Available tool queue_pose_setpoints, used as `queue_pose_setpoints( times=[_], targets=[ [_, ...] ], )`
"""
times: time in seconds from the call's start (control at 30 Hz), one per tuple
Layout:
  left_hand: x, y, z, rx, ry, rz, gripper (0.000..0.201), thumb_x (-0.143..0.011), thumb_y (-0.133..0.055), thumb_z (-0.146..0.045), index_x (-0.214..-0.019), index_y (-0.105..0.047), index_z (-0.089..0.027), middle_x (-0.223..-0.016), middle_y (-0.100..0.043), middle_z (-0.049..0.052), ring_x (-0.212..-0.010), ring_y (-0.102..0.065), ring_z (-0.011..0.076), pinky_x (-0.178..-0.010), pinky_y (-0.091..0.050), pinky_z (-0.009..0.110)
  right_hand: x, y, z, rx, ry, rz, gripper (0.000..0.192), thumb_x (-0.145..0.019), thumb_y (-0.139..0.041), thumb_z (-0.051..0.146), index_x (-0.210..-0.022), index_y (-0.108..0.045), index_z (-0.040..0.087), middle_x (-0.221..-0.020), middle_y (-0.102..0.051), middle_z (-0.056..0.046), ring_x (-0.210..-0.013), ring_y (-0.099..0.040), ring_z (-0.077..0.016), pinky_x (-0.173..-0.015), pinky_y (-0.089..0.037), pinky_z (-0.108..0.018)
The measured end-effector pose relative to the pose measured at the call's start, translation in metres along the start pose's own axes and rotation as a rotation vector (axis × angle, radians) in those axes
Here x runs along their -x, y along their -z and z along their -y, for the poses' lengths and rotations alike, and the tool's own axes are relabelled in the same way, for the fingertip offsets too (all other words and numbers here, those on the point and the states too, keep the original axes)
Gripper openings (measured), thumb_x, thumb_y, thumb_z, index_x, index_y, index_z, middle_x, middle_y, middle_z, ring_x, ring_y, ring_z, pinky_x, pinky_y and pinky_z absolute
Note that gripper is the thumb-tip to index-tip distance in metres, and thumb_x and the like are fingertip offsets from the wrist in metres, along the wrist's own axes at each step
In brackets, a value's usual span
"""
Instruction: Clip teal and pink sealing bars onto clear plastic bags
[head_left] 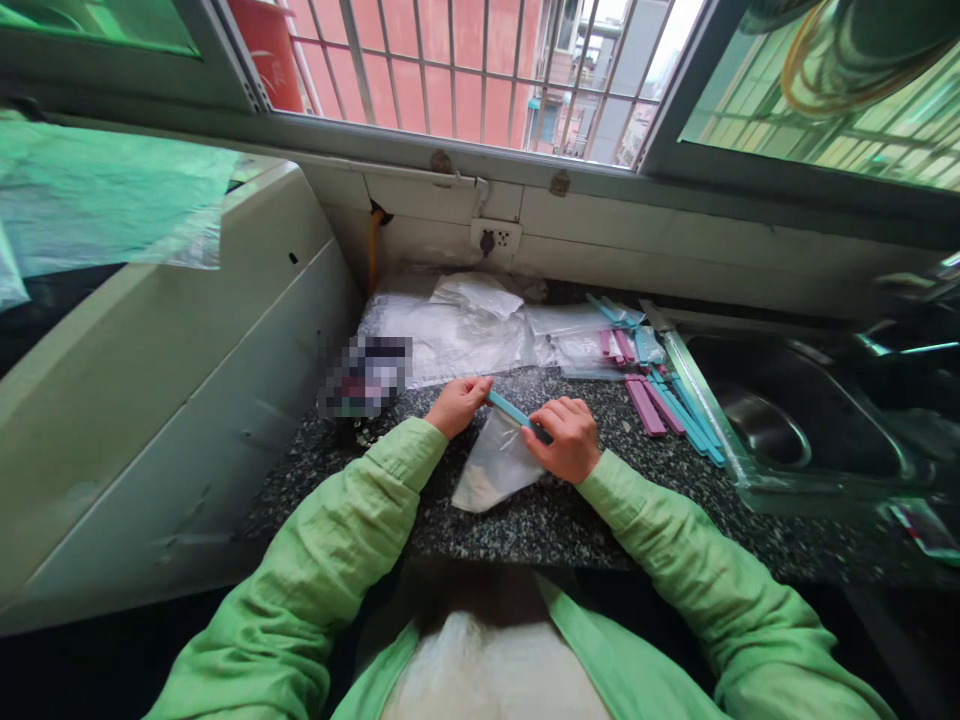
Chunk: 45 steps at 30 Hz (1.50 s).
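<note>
A small clear plastic bag [495, 465] with white powder inside lies on the speckled dark countertop [637, 470]. A teal sealing clip [516, 413] runs across the bag's top. My left hand [457, 403] pinches the clip's left end. My right hand [568, 436] presses on its right end and the bag's upper corner. Both sleeves are light green.
Loose pink and teal sealing clips [664, 400] lie to the right, beside a steel sink [795, 420]. A heap of clear plastic bags [465, 330] sits at the back under a wall socket [495, 240]. A white appliance [172, 400] stands at the left. A barred window is above.
</note>
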<state>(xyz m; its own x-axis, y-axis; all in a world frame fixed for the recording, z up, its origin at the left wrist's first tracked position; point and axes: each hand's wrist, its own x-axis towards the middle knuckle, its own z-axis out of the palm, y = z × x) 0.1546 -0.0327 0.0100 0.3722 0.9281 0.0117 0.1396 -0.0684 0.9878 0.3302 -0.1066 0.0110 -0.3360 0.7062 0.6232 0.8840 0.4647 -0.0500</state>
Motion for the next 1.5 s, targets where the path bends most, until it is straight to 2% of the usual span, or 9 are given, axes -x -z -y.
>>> queue_pose_setpoints(
  times=[0.4, 0.7, 1.0, 1.13, 1.3, 1.5],
  targets=[
    [-0.001, -0.005, 0.001, 0.166, 0.097, -0.029, 0.038, -0.069, -0.048, -0.05, -0.05, -0.036, -0.018, -0.044, -0.03, -0.007, -0.042, -0.025, 0.0054, -0.041, -0.019, 0.022, 0.001, -0.001, -0.001, -0.018, -0.002, -0.026, 0.018, -0.078, -0.054, 0.032, -0.065, -0.056, 0.02, -0.064, -0.059, -0.001, -0.068, -0.047, -0.0139, -0.067, -0.03, -0.03],
    [-0.001, -0.006, 0.003, 0.182, 0.144, -0.038, 0.039, -0.07, -0.049, -0.051, -0.052, -0.038, -0.018, -0.043, -0.033, -0.006, -0.041, -0.026, 0.005, -0.041, -0.019, 0.022, 0.0, -0.001, -0.002, -0.01, -0.009, -0.033, 0.018, -0.077, -0.054, 0.033, -0.065, -0.056, 0.02, -0.064, -0.059, 0.0, -0.067, -0.048, -0.0142, -0.067, -0.03, -0.03],
    [0.002, -0.004, -0.006, 0.297, 0.208, -0.001, 0.037, -0.068, -0.054, -0.045, -0.051, -0.037, -0.017, -0.04, -0.027, -0.008, -0.038, -0.02, 0.0034, -0.038, -0.013, 0.021, 0.0, -0.001, -0.003, 0.01, -0.026, -0.031, 0.017, -0.078, -0.053, 0.034, -0.07, -0.058, 0.02, -0.067, -0.061, -0.001, -0.069, -0.049, -0.0145, -0.068, -0.03, -0.029],
    [0.001, -0.003, -0.004, 0.32, 0.239, 0.012, 0.036, -0.069, -0.054, -0.045, -0.052, -0.04, -0.016, -0.04, -0.03, -0.007, -0.036, -0.021, 0.0032, -0.037, -0.012, 0.02, 0.0, 0.0, -0.003, -0.004, -0.032, -0.025, 0.018, -0.08, -0.051, 0.033, -0.072, -0.059, 0.019, -0.067, -0.062, -0.001, -0.067, -0.05, -0.0138, -0.067, -0.031, -0.029],
    [-0.001, 0.003, -0.001, 0.331, 0.213, 0.15, 0.041, -0.064, -0.056, -0.053, -0.052, -0.044, -0.016, -0.043, -0.036, -0.005, -0.038, -0.028, 0.0042, -0.037, -0.02, 0.02, -0.001, 0.001, -0.005, -0.012, -0.042, -0.067, 0.015, -0.079, -0.053, 0.032, -0.073, -0.058, 0.018, -0.067, -0.063, -0.001, -0.066, -0.052, -0.0139, -0.067, -0.032, -0.029],
    [-0.001, 0.009, -0.003, 0.217, 0.157, 0.296, 0.035, -0.049, -0.072, -0.04, -0.063, -0.058, -0.011, -0.049, -0.046, -0.005, -0.046, -0.034, 0.0043, -0.044, -0.024, 0.019, -0.001, 0.003, -0.006, -0.012, -0.042, -0.071, 0.015, -0.078, -0.054, 0.031, -0.073, -0.058, 0.018, -0.066, -0.063, 0.0, -0.066, -0.052, -0.0139, -0.067, -0.032, -0.029]
  ],
)
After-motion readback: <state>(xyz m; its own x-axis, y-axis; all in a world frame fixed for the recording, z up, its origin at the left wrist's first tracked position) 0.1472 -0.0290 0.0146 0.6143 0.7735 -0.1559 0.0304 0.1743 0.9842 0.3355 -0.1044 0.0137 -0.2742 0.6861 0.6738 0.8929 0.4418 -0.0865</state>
